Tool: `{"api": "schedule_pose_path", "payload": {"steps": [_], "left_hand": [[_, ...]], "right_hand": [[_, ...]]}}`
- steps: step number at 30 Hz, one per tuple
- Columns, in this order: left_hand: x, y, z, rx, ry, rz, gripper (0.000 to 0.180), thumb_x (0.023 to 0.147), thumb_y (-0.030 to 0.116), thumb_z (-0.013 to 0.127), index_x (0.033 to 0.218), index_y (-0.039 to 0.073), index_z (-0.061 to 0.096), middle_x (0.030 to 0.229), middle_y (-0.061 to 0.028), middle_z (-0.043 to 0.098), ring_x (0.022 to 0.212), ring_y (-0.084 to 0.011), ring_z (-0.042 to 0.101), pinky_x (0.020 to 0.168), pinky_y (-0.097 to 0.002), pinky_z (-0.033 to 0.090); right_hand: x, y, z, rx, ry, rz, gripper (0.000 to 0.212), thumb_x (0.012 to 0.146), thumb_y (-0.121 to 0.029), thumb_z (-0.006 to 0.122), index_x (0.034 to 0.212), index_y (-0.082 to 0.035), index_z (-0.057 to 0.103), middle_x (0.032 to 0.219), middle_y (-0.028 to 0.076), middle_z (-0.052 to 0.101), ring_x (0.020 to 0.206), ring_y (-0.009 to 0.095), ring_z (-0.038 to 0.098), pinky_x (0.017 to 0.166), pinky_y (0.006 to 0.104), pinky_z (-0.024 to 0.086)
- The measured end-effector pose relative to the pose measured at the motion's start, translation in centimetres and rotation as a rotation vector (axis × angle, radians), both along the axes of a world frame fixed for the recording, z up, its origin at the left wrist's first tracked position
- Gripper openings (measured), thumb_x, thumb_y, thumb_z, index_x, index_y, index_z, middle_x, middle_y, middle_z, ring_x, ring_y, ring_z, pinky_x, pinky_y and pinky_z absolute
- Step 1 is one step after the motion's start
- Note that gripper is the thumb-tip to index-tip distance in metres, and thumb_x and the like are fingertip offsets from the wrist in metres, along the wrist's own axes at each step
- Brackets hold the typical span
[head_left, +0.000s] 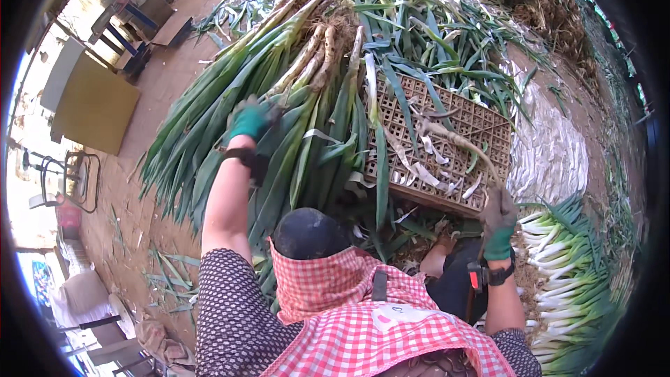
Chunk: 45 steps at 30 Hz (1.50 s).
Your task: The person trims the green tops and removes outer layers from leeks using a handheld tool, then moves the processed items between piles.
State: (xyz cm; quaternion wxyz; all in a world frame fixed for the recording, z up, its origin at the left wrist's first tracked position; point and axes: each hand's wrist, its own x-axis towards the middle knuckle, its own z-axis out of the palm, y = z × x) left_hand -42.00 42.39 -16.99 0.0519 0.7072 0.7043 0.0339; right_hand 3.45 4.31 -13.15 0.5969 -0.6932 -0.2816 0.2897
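Note:
A large heap of leeks (209, 136) with long green leaves lies ahead and to the left, their pale, soil-covered root ends pointing away from me. My left hand (252, 120), in a green and grey glove, reaches over the leaves, its fingers loosely apart and slightly blurred. At the right, my gloved right hand (498, 220) is closed around the near end of a thin, curved tan stalk (457, 137). That stalk stretches over an upturned brown plastic crate (474, 108), where peeled skins and leaf scraps lie. A single leek (372, 91) rests along the crate's left edge.
Trimmed leeks (558, 255) with white stems lie in a row at the right. White sheeting (548, 143) covers ground beyond them. Loose green leaves (426, 24) are strewn behind the crate. A yellowish board (98, 105) and metal frame (82, 181) stand at the left.

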Motion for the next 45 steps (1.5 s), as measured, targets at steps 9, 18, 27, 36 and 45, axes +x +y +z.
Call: {"api": "schedule_pose_path", "payload": {"steps": [9,18,27,36,45], "left_hand": [[2.2,-1.6,-3.7,-0.258,-0.321,-0.189,0.075,0.086,0.067,0.066,0.124,0.003,0.07,0.114,-0.0285,0.073,0.108,-0.0434,0.069,0.094,-0.0482,0.053],[14.1,-4.1,-0.5,-0.273,-0.394,-0.482,0.062,0.083,0.062,0.068,0.11,0.006,0.075,0.098,-0.0225,0.075,0.095,-0.0402,0.072,0.086,-0.0482,0.054],[23.0,-6.5,-8.6,-0.181,-0.167,-0.579,0.051,0.091,0.053,0.069,0.113,0.007,0.069,0.1,-0.0217,0.075,0.096,-0.0425,0.072,0.085,-0.0536,0.055],[24.1,-14.1,-2.5,0.032,-0.029,-0.68,0.051,0.09,0.044,0.066,0.127,0.008,0.067,0.125,-0.0192,0.066,0.117,-0.038,0.063,0.099,-0.0539,0.049],[25.4,-23.6,-4.3,-0.932,-1.002,-0.502,0.049,0.099,0.044,0.063,0.12,0.0,0.069,0.099,-0.0148,0.077,0.091,-0.0303,0.074,0.082,-0.0407,0.058]], "right_hand": [[1.5,-3.6,-5.9,-0.684,-0.453,0.34,0.039,0.099,-0.03,0.067,0.124,-0.001,0.064,0.073,0.009,0.069,0.064,0.022,0.068,0.059,0.0368,0.052],[-2.2,-1.6,-4.1,-0.916,-0.444,0.528,0.053,0.095,-0.041,0.068,0.133,-0.006,0.061,0.087,0.02,0.073,0.083,0.038,0.072,0.074,0.0478,0.054],[-3.4,-3.5,-10.9,-0.7,-0.814,0.463,0.07,0.09,-0.042,0.069,0.141,0.004,0.054,0.128,0.031,0.064,0.116,0.047,0.063,0.102,0.0512,0.049],[-3.7,5.1,-20.4,-0.86,-1.029,0.31,0.088,0.085,-0.034,0.075,0.154,0.004,0.036,0.146,0.025,0.048,0.135,0.047,0.045,0.098,0.0585,0.052],[-1.3,0.9,-15.9,-0.478,-0.022,0.216,0.028,0.097,-0.025,0.062,0.102,0.0,0.071,0.077,0.015,0.074,0.065,0.026,0.072,0.061,0.0425,0.056]]}}
